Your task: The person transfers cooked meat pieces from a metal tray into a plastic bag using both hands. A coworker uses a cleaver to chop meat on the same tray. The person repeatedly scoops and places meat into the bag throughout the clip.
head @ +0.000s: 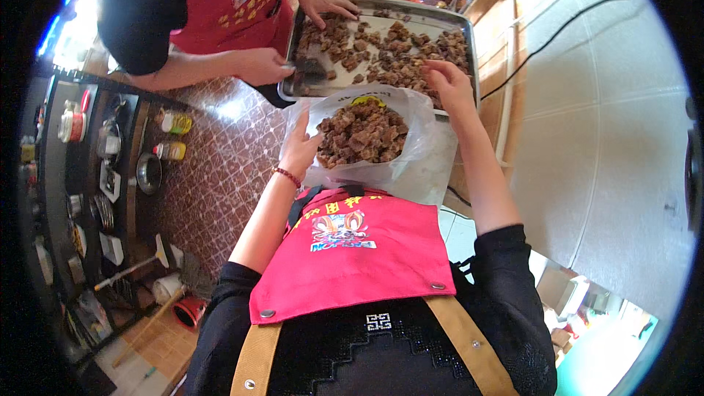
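Observation:
A translucent plastic bag (419, 121) bearing print stands before me, its mouth wide around a heap of brown, crumbly food chunks (363, 135). At its left rim, my left hand (301, 149) grips the plastic, thumb towards the chunks. My right hand (452, 87) hovers at the near right side of a metal tray (476, 74), fingertips curled by the loose brown chunks (404, 69) there. Whether a piece is between those fingers cannot be made out. The bag sits on a pale work surface (440, 168).
Across the tray, a co-worker's hand (263, 66) holds a blurred dark scraper (311, 71); their other hand (328, 5) rests at the tray's far edge. A black cable (542, 55) runs along the right wall. Left are loaded shelves (124, 176), a red bucket (190, 311) and a broom (132, 272).

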Tool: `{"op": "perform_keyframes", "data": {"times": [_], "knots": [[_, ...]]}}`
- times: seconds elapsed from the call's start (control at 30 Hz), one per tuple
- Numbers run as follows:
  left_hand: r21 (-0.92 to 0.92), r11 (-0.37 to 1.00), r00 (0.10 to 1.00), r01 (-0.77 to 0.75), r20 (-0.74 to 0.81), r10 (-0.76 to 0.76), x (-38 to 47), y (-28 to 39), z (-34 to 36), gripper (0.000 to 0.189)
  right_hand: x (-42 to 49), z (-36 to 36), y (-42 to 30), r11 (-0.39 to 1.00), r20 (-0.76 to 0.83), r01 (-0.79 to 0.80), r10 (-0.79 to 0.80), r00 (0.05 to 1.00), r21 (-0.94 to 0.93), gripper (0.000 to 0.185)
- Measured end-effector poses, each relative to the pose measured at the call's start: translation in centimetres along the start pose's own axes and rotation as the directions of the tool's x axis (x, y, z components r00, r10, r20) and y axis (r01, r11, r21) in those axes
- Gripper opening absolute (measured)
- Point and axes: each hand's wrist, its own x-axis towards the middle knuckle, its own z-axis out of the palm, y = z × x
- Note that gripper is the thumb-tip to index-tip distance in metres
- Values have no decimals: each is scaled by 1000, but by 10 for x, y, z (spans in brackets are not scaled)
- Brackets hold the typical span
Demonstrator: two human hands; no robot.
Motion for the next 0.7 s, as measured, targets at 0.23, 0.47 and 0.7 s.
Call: {"op": "perform_keyframes", "data": {"times": [0.23, 0.47, 0.7], "knots": [[-118, 986, 987, -115, 97, 127, -2, 11, 23, 45, -27, 80, 26, 792, 477, 262, 42, 878, -552, 22], [362, 669, 759, -650, 250, 602, 4, -11, 65, 42, -26, 85, 69, 865, 542, 291, -26, 840, -410, 23], [48, 966, 959, -255, 139, 246, -1, -14, 47, 30, -57, 86, 48, 993, 514, 9, 55, 856, -120, 33]]}}
